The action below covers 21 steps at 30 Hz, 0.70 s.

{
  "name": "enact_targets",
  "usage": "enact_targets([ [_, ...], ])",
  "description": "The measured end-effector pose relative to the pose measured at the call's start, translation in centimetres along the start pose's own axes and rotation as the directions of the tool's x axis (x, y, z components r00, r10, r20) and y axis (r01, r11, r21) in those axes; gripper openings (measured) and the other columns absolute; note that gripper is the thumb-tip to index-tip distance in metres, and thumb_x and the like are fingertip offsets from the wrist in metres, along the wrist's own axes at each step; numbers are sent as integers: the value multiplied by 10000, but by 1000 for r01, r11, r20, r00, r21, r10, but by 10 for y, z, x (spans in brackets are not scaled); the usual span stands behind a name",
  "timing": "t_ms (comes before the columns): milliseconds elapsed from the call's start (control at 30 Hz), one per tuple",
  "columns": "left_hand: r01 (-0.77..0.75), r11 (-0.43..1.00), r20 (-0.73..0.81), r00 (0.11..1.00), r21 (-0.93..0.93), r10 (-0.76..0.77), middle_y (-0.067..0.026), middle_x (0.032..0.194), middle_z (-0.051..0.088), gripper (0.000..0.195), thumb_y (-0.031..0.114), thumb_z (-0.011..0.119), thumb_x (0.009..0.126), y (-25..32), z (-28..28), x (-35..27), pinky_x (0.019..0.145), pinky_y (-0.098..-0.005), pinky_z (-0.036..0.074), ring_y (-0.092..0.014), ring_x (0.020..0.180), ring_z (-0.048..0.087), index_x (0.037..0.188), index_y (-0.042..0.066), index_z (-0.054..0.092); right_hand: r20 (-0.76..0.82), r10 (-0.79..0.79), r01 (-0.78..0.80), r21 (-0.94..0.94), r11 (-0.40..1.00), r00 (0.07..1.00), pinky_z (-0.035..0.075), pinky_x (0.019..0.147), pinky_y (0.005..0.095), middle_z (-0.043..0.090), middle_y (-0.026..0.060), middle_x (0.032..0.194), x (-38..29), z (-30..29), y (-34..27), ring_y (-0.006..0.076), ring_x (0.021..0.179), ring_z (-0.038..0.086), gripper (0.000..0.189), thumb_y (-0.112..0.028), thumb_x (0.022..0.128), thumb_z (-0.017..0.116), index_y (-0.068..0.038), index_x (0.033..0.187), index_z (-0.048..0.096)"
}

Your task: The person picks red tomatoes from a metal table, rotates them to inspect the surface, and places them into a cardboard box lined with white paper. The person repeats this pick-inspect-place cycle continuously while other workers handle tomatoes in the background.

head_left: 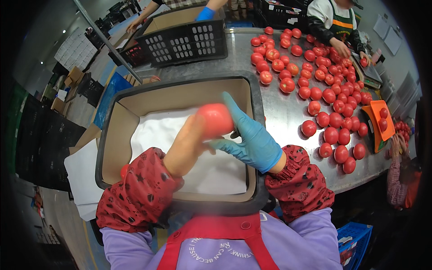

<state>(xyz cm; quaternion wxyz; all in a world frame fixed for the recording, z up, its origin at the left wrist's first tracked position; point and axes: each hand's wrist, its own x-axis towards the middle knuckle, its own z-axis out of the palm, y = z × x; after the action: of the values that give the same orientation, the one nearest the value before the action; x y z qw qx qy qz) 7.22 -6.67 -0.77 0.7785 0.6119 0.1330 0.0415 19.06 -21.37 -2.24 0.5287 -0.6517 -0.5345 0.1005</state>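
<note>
My bare left hand (190, 143) holds a large pinkish-red tomato (216, 120) above a black crate (175, 206) lined with brown cardboard and white paper (216, 179). My right hand (251, 140), in a light blue glove, is at the tomato's right side with thumb and fingers spread around it; a small dark tool (235, 134), perhaps snips, shows at its palm. Whether the right fingers press on the tomato is unclear from blur. Another tomato (124, 171) lies in the crate's lower left, partly hidden by my left sleeve.
Many tomatoes (329, 96) lie on the metal table (280, 116) to the right, near an orange scale tray (383, 119). Co-workers stand at the far side and right. A second black crate (185, 44) sits beyond mine; white sheets (82, 175) are stacked at left.
</note>
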Motion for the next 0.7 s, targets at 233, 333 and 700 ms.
enact_targets([
  [233,161,908,111,986,-387,-128,-149,1062,643,719,637,213,963,6,-12,2,558,-324,532,-294,859,663,1273,47,482,136,200,-228,237,944,970,520,684,324,542,230,1217,0,-6,-8,260,750,633,809,-206,863,686,-21,1481,197],
  [333,274,843,185,960,-462,-211,-186,964,661,749,652,202,954,5,-18,2,528,-342,551,-333,775,680,1251,29,495,105,179,-187,74,980,978,501,673,322,583,194,1168,3,-5,-7,229,700,621,776,-206,876,667,-42,1483,213],
  [700,-347,769,-111,933,-537,343,-216,948,658,738,691,291,921,60,-23,-61,464,-314,481,-294,729,666,1246,68,515,152,175,-218,334,917,973,467,780,243,576,102,1210,-2,-3,-2,94,872,541,604,-73,911,608,-134,1462,369],
])
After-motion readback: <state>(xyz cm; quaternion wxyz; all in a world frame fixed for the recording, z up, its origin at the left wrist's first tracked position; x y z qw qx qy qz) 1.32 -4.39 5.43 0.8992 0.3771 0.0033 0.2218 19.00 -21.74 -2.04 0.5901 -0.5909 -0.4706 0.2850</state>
